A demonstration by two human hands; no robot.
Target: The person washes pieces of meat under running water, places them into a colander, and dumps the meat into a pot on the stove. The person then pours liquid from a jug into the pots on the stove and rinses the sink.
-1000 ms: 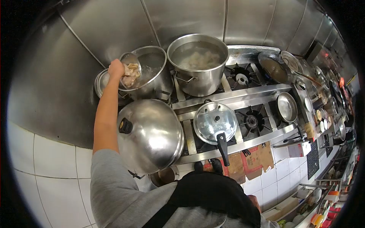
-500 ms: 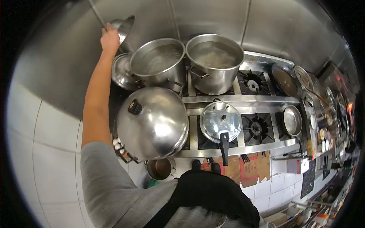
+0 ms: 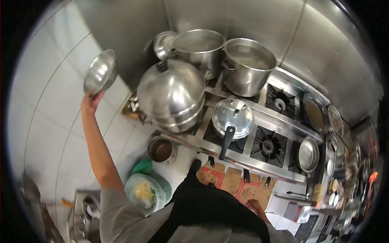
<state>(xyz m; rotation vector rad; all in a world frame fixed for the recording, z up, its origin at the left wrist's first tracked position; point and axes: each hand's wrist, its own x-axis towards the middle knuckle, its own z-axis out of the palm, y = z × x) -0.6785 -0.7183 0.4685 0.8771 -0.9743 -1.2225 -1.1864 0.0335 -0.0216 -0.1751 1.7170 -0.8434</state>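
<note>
My left hand (image 3: 91, 101) grips the lower rim of a shiny metal bowl (image 3: 98, 73), its wall speckled as if perforated. The bowl is tilted on its side in the air, left of the stove, in front of the white tiles. My right hand (image 3: 255, 207) hangs low beside the black apron, above the cardboard on the floor; its fingers are too small and foreshortened to read. Nearest the bowl on the stove is a large domed steamer pot (image 3: 172, 95). A pressure cooker (image 3: 233, 117) with a black handle stands on the front burners.
Two tall stockpots (image 3: 200, 48) of liquid stand at the back, with a metal lid (image 3: 164, 45) beside them. A pan (image 3: 308, 155) sits front right. On the floor are a pot (image 3: 161, 150) of brown liquid and a bagged bin (image 3: 144, 192). Flattened cardboard (image 3: 225, 180) lies below the stove.
My left hand has brought the metal bowl from the back wall behind the pots leftward and toward me, over the tiled side. My view has turned left, and my right hand now shows.
</note>
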